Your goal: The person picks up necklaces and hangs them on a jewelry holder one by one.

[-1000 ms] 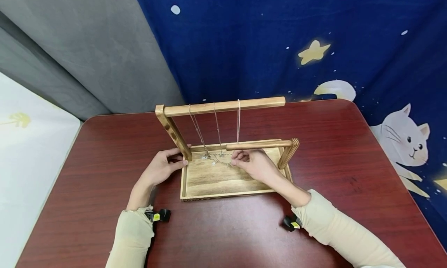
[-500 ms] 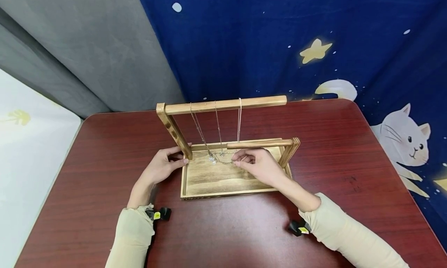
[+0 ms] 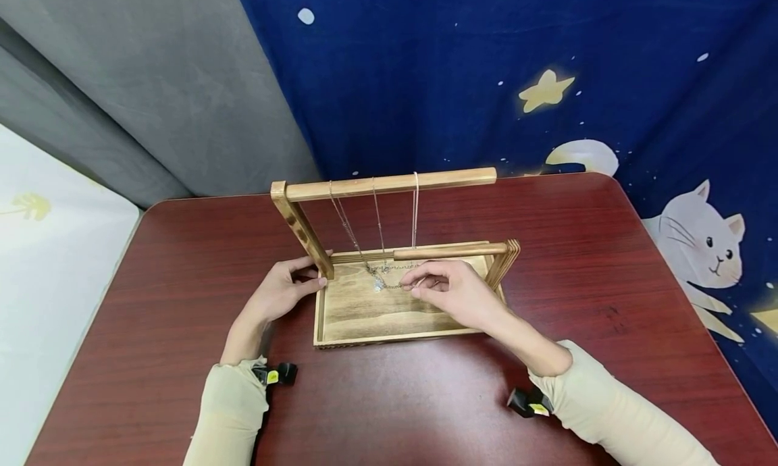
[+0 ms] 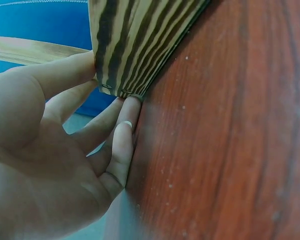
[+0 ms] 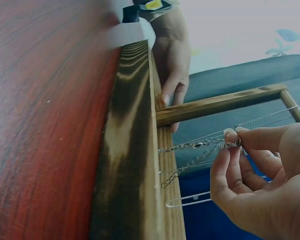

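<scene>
My left hand (image 3: 279,290) grips the back left corner of a wooden jewellery stand, with the thumb at the tray (image 3: 365,319) wall and fingers round behind the post (image 3: 306,240). The left wrist view shows those fingertips at the stand's dark-striped bottom corner. Over the tray, my right hand (image 3: 456,292) pinches a silver chain (image 5: 197,145) between thumb and fingertips. Two strands of it stretch from the pinch toward the left, where a small shiny pendant (image 3: 379,286) lies low over the tray. Thin necklaces, among them a pale one (image 3: 415,213), hang from the upper bar (image 3: 458,178).
A shorter, lower bar (image 3: 450,252) on a right post crosses just above my right hand. The stand sits on a dark red wooden table (image 3: 389,398). Behind are a blue curtain (image 3: 425,67) with printed figures and a grey curtain (image 3: 152,81).
The right forearm has shifted right and nearer the person, the fingers still pinching the chain. The pendant end has moved right across the tray. My left hand stays in place.
</scene>
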A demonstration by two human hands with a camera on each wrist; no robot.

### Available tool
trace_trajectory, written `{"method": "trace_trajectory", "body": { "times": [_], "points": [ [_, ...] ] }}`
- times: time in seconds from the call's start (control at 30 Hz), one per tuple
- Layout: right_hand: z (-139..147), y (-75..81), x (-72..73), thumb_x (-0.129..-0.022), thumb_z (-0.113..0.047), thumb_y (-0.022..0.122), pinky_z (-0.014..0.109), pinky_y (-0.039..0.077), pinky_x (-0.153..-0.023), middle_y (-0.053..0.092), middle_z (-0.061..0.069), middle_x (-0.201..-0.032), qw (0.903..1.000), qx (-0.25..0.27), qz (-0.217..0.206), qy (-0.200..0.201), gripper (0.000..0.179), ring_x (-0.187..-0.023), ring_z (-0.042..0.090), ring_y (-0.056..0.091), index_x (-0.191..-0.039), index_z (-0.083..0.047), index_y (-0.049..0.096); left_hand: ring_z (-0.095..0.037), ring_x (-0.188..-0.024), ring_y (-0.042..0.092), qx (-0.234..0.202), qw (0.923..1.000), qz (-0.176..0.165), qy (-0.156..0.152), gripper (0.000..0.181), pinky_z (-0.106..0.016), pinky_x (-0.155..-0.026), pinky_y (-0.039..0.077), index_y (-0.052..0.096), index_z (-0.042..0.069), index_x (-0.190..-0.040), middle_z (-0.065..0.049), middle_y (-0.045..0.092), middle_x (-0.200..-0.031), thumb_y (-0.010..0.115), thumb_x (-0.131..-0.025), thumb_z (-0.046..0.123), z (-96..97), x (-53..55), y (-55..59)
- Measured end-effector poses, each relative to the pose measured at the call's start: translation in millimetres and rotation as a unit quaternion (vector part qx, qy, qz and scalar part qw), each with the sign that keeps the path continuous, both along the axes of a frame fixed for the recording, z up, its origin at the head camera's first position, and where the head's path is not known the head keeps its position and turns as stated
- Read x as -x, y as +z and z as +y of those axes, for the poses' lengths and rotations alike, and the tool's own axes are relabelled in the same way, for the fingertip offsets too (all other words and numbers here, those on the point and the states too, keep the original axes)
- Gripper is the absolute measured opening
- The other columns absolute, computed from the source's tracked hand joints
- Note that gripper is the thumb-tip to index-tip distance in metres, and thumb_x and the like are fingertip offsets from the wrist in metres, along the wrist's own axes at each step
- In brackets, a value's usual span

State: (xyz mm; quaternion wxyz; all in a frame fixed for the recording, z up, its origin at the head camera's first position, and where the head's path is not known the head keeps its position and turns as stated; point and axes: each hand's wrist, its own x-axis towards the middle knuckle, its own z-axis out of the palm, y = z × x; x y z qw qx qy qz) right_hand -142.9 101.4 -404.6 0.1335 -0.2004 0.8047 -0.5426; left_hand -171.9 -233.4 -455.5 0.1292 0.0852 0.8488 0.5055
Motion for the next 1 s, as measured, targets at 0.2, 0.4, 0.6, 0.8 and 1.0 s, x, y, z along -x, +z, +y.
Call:
{"method": "trace_trajectory", "body": {
  "times": [0.2,0.4,0.6,0.8,1.0],
  "points": [
    [2,11.1,-5.0,-0.091,-0.008,0.071,0.028,0.055,-0.08,0.072,0.004,-0.106,0.9991,0.029,-0.016,0.026,0.024,-0.091,0.015,0.064,-0.114,-0.01,0.075,-0.022,-0.099,0.064,-0.006,1.0,0.001,-0.001,0.048,-0.024,-0.075,0.051,0.059,0.013,-0.14,-0.016,0.069,-0.113,0.07,-0.094,0.01,0.8,-0.8,-0.5],
    [4,18.0,-8.5,-0.089,0.001,0.069,0.029,0.056,-0.078,0.07,0.003,-0.11,0.996,0.059,-0.035,0.058,0.036,-0.095,0.021,0.066,-0.123,-0.011,0.07,-0.023,-0.099,0.064,-0.005,1.0,0.002,0.001,0.047,-0.023,-0.076,0.051,0.059,0.01,-0.14,-0.017,0.068,-0.114,0.07,-0.094,0.012,0.9,-1.7,-0.1],
    [4,21.6,-10.4,-0.09,0.009,0.064,0.031,0.056,-0.081,0.067,0.004,-0.12,0.9901,0.104,-0.048,0.081,0.038,-0.101,0.029,0.064,-0.126,-0.003,0.066,-0.023,-0.1,0.065,-0.01,0.9999,0.001,-0.002,0.047,-0.023,-0.076,0.051,0.059,0.01,-0.14,-0.018,0.069,-0.114,0.07,-0.093,0.011,0.3,-0.7,-1.0],
    [4,35.4,-14.7,-0.091,0.001,0.068,0.03,0.056,-0.08,0.071,0.005,-0.111,0.9912,0.118,-0.032,0.052,0.022,-0.098,0.028,0.067,-0.113,-0.003,0.073,-0.025,-0.104,0.064,-0.011,0.9999,0.007,-0.01,0.049,-0.024,-0.078,0.052,0.058,0.013,-0.141,-0.015,0.068,-0.119,0.07,-0.094,0.01,-1.1,0.0,-1.9],
    [8,46.5,-16.3,-0.091,0.0,0.069,0.032,0.056,-0.084,0.07,0.005,-0.117,0.9891,0.134,-0.027,0.054,0.025,-0.104,0.03,0.067,-0.115,-0.006,0.074,-0.025,-0.104,0.064,-0.013,0.9998,0.008,-0.01,0.049,-0.024,-0.077,0.052,0.058,0.011,-0.141,-0.016,0.067,-0.119,0.07,-0.093,0.009,-0.3,1.1,-0.9]
  ]
}}
